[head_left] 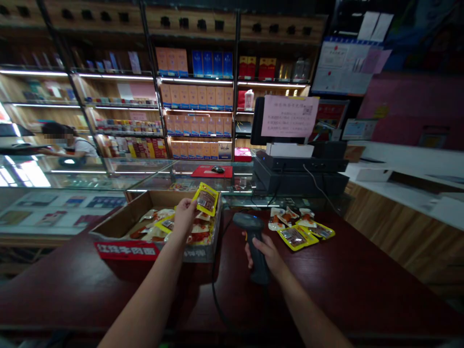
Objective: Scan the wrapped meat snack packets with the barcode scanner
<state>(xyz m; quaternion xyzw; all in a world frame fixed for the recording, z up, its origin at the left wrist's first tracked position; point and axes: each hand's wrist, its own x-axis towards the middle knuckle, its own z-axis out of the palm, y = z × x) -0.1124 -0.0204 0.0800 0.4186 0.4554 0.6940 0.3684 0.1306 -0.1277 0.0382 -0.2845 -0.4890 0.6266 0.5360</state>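
Note:
My left hand (184, 215) is closed on a yellow snack packet (206, 199), lifted above a cardboard box (119, 220) filled with several more packets. My right hand (266, 251) grips the handle of a dark barcode scanner (252, 232), whose head points up and away over the dark red counter. The scanner's cable runs down toward me. A small heap of yellow and white packets (300, 229) lies on the counter just right of the scanner.
A cash register with screen and a pink notice (290, 116) stands behind the counter (362, 280). A red mouse mat with a mouse (216, 170) lies on the glass display case. Shelves of boxed goods fill the back wall. Another person (68, 142) is at the far left.

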